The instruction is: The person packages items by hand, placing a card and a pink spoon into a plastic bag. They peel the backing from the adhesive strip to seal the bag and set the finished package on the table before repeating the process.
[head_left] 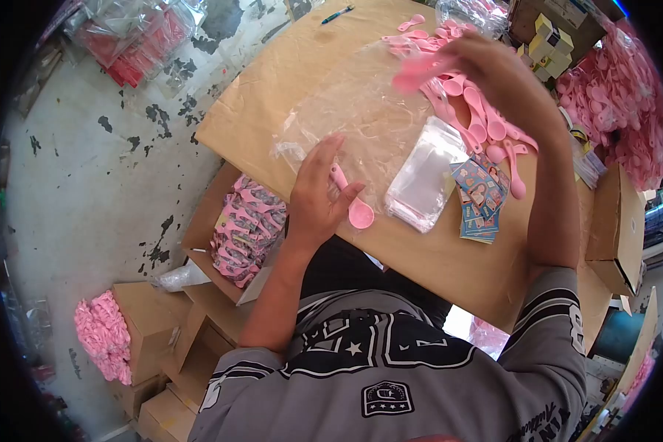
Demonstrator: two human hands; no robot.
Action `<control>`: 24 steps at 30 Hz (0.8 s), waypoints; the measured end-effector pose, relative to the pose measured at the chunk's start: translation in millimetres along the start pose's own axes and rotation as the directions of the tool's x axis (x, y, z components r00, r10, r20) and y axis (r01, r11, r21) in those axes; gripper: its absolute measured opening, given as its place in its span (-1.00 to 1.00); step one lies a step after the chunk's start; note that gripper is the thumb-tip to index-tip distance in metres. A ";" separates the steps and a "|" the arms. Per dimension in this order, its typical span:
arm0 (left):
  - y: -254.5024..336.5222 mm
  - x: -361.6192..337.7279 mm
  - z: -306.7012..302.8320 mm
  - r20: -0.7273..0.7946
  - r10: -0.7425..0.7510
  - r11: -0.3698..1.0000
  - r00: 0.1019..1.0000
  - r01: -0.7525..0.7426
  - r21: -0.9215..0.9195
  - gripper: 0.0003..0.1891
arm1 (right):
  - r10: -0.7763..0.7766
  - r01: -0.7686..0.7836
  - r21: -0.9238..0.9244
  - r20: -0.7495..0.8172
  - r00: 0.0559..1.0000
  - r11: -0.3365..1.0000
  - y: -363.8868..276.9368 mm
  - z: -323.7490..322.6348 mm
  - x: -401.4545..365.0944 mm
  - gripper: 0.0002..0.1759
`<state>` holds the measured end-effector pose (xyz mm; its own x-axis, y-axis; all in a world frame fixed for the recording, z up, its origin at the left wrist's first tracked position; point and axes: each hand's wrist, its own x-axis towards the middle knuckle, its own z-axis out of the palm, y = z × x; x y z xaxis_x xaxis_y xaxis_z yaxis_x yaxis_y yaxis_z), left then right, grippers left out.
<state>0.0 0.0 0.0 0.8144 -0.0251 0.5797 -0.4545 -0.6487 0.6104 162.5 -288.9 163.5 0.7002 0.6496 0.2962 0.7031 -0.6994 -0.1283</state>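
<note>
My left hand (322, 195) rests over the near edge of the table, fingers stretched out and thumb spread apart. Between thumb and fingers lies a pink measuring spoon (361, 214), its handle partly covered by the thumb. My right hand (486, 68), blurred by motion, is raised over the far right of the table. It grips a pink spoon (417, 74), also smeared. Beneath that hand spreads a pile of pink measuring spoons (476, 118). A stack of clear plastic bags (428, 173) sits between the hands, with printed cards (480, 195) beside it.
A large clear plastic sheet (361, 110) covers part of the brown table (250, 110). A pen (337, 15) lies at the far edge. Left of the table stands a carton (206, 214) of packed pink spoons. More pink spoons (615, 103) are heaped at right, above an open carton (617, 228).
</note>
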 end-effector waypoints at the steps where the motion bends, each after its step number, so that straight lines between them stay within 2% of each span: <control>1: -1.8 -1.2 0.3 -0.055 0.056 0.998 0.997 -0.054 0.043 -0.44 | 0.034 -0.050 -0.102 -0.148 0.988 0.994 6.4 -2.9 -2.8 -0.64; 2: -4.2 -2.2 0.8 -0.108 0.115 0.990 0.987 -0.106 0.090 -0.49 | 0.051 -0.112 -0.194 -0.296 0.954 0.975 9.5 -4.4 -2.9 -0.70; 5: -17.0 -11.7 3.5 -0.307 0.095 0.986 0.947 -0.131 -0.100 -0.68 | -0.200 -0.154 -0.531 -0.550 0.810 0.833 10.1 3.0 -1.1 -0.66; 7: -15.6 -20.1 -10.4 -0.238 0.057 0.993 0.970 -0.080 -0.091 -0.75 | -0.095 0.035 -0.154 -0.406 0.909 0.987 -1.4 7.1 1.8 -0.74; 8: -13.1 -22.2 -15.2 -0.203 0.034 0.995 0.979 -0.053 -0.085 -0.78 | -0.073 0.098 0.064 -0.312 0.947 0.993 -9.6 10.4 3.5 -0.78; 11: 0.8 -17.1 -25.7 -0.021 0.097 0.975 0.995 -0.091 0.201 -0.81 | -0.267 0.275 0.344 -0.074 0.961 0.898 -35.7 31.2 5.6 -0.78; 13: 7.4 -14.3 -19.1 0.037 0.059 0.986 0.998 -0.064 0.157 -0.78 | -0.333 0.311 0.338 0.007 0.943 0.888 -48.4 52.2 3.3 -0.76; 14: 10.8 -11.9 -15.4 0.067 0.044 0.990 0.997 -0.053 0.134 -0.77 | -0.344 0.292 0.334 0.106 0.933 0.896 -46.3 65.7 4.2 -0.67; 17: 21.1 -6.3 -13.9 0.156 0.068 0.984 0.985 -0.092 0.152 -0.73 | -0.370 0.237 0.452 0.231 0.900 0.860 -56.3 84.1 2.8 -0.53; 18: 24.0 -5.1 -14.2 0.219 0.040 0.985 0.975 -0.076 0.157 -0.65 | -0.377 0.230 0.434 0.289 0.880 0.871 -58.7 84.6 0.0 -0.41; 21: 27.7 -1.3 -10.5 0.259 0.030 0.977 0.965 -0.083 0.197 -0.61 | -0.331 0.153 0.438 0.366 0.869 0.886 -67.4 91.1 -3.4 -0.35; 22: 28.7 -0.7 -10.8 0.258 0.010 0.977 0.966 -0.065 0.205 -0.60 | -0.367 0.220 0.418 0.312 0.876 0.881 -64.1 100.6 -5.2 -0.39; 24: 31.6 0.6 -9.3 0.261 -0.019 0.977 0.965 -0.038 0.212 -0.57 | -0.368 0.214 0.418 0.330 0.869 0.883 -64.4 101.8 -2.1 -0.43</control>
<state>-17.2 -13.5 24.6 0.8890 -0.2106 0.4066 -0.3983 -0.7938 0.4596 128.4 -214.9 74.7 0.3912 0.9202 -0.0081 0.8225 -0.3536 -0.4456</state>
